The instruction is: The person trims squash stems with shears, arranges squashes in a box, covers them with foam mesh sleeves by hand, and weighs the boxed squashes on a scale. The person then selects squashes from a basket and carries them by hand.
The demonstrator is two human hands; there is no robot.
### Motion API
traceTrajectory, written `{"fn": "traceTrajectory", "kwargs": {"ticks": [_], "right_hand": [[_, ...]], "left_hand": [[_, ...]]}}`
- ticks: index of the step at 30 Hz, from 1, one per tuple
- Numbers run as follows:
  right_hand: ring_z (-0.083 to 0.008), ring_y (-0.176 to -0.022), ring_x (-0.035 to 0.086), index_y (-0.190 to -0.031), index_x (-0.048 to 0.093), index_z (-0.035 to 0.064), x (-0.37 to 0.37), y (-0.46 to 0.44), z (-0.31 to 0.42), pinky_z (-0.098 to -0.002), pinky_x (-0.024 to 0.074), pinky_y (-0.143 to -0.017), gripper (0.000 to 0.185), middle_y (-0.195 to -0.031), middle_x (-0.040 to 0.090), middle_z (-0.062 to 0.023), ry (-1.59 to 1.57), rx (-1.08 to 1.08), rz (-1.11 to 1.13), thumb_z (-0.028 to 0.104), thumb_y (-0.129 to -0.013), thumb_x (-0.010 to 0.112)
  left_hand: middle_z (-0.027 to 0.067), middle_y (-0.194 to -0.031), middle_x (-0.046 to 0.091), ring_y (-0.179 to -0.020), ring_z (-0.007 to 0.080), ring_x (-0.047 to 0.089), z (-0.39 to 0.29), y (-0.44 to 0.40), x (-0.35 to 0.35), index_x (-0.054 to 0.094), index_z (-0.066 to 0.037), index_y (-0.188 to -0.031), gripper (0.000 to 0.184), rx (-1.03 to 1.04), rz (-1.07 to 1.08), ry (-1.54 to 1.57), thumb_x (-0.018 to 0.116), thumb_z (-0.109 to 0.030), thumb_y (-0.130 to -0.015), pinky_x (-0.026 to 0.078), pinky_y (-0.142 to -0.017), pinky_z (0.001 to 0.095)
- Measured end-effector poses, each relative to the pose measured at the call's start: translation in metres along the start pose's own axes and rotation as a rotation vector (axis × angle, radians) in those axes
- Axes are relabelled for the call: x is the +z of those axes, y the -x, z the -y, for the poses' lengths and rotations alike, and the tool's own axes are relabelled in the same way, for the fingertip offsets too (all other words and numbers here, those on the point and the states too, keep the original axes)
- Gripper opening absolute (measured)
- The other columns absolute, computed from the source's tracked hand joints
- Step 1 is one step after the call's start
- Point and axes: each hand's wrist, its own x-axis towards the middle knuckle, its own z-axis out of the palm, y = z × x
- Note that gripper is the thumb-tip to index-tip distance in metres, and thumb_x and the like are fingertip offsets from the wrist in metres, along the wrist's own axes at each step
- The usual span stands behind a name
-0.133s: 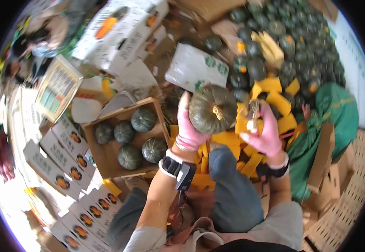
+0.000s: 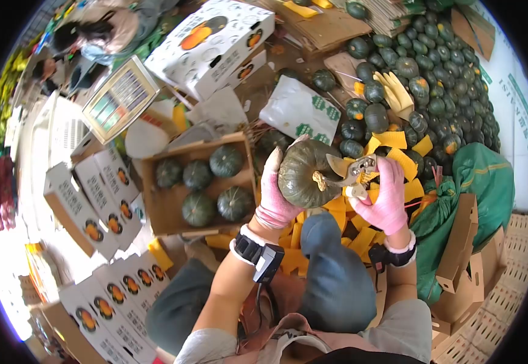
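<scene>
A dark green pumpkin (image 2: 300, 174) rests in my left hand (image 2: 275, 193), which wears a pink glove and grips it from the left and below. In my right hand (image 2: 386, 197), also in a pink glove, is a pair of pruning shears (image 2: 358, 171). The shears' blades are at the pumpkin's right side, close by its pale stem; whether they touch it I cannot tell. Left of my hands, an open cardboard box (image 2: 212, 145) holds several dark green pumpkins (image 2: 235, 203).
Many pumpkins (image 2: 437, 100) are heaped at the upper right. Yellow corrugated pieces (image 2: 361, 242) lie below my hands. A white printed box (image 2: 212, 45), a plastic bag (image 2: 300, 106) and a framed panel (image 2: 120, 100) lie ahead. Green sacking (image 2: 482, 182) is at right. Another person (image 2: 115, 27) is at upper left.
The view has shifted, so the surroundings appear farther right and lower. The shears have turned, with their blades now pointing left toward the pumpkin's stem.
</scene>
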Motion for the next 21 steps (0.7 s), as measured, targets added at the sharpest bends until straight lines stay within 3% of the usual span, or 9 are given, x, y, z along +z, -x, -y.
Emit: {"fn": "traceTrajectory", "kwargs": {"ticks": [4,10,13,14,15,18,19,21], "right_hand": [[-0.0347,-0.097,0.047,-0.112,0.047,0.0018,-0.004,-0.024,0.010,-0.0461,0.0378,-0.089,0.066,-0.100,0.051,-0.0135,0.104,-0.218,-0.076,0.022,-0.054,0.073],[-0.0327,-0.098,0.051,-0.111,0.049,0.0009,-0.043,-0.025,0.033,-0.0442,0.0389,-0.090,0.064,-0.099,0.054,-0.0133,0.226,-0.353,0.020,0.022,-0.055,0.071],[-0.0331,-0.097,0.052,-0.111,0.048,0.0003,-0.048,-0.014,0.035,-0.0432,0.0403,-0.088,0.064,-0.098,0.055,-0.0142,0.203,-0.300,0.124,0.022,-0.056,0.072],[-0.0339,-0.096,0.053,-0.111,0.048,0.0000,-0.048,-0.009,0.031,-0.0424,0.0412,-0.086,0.064,-0.098,0.056,-0.0149,0.181,-0.302,0.145,0.021,-0.057,0.073],[-0.0341,-0.096,0.053,-0.111,0.048,0.0002,-0.050,-0.002,0.030,-0.0425,0.0413,-0.085,0.063,-0.098,0.056,-0.0151,0.158,-0.282,0.152,0.020,-0.057,0.073],[-0.0354,-0.095,0.053,-0.111,0.048,0.0012,-0.050,0.017,0.026,-0.0433,0.0421,-0.084,0.061,-0.097,0.056,-0.0166,0.082,-0.228,0.216,0.018,-0.058,0.073],[-0.0376,-0.093,0.054,-0.109,0.049,0.0022,-0.046,0.024,0.021,-0.0449,0.0437,-0.081,0.056,-0.095,0.056,-0.0173,0.009,-0.262,0.152,0.015,-0.059,0.071],[-0.0411,-0.089,0.054,-0.105,0.048,0.0018,-0.043,0.032,0.021,-0.0463,0.0453,-0.077,0.049,-0.091,0.056,-0.0191,0.020,-0.232,0.116,0.011,-0.061,0.067]], "left_hand": [[0.0140,-0.135,0.047,-0.123,0.0327,0.045,-0.031,0.023,0.016,0.040,-0.009,-0.138,0.064,0.007,0.168,-0.168,0.041,-0.054,-0.092,0.034,-0.105,0.0508],[0.0146,-0.140,0.042,-0.125,0.0340,0.045,-0.021,0.061,0.034,0.038,-0.010,-0.139,0.067,-0.005,0.116,-0.238,0.044,-0.056,-0.091,0.035,-0.103,0.0548],[0.0130,-0.144,0.035,-0.127,0.0367,0.041,-0.014,0.084,0.034,0.026,-0.013,-0.145,0.075,-0.110,0.358,-0.235,0.057,-0.050,-0.087,0.039,-0.098,0.0602],[0.0123,-0.147,0.030,-0.131,0.0386,0.035,-0.008,0.089,0.034,0.012,-0.015,-0.148,0.096,-0.033,0.428,-0.311,0.072,-0.040,-0.078,0.041,-0.094,0.0638],[0.0129,-0.146,0.030,-0.133,0.0345,0.032,-0.003,0.103,0.040,0.005,-0.015,-0.149,0.118,0.009,0.353,-0.404,0.086,-0.030,-0.064,0.036,-0.102,0.0551],[0.0130,-0.143,0.032,-0.131,0.0257,0.034,0.005,0.102,0.039,-0.002,-0.013,-0.149,0.136,0.331,0.367,-1.127,0.093,-0.026,-0.052,0.026,-0.109,0.0378],[0.0134,-0.141,0.035,-0.129,0.0265,0.036,0.011,0.099,0.036,0.004,-0.010,-0.148,0.136,0.406,0.323,-1.220,0.094,-0.033,-0.048,0.027,-0.108,0.0384],[0.0117,-0.136,0.039,-0.125,0.0249,0.040,0.026,0.091,0.033,0.011,-0.010,-0.147,0.128,0.438,0.331,-1.086,0.093,-0.033,-0.051,0.031,-0.106,0.0375]]}}
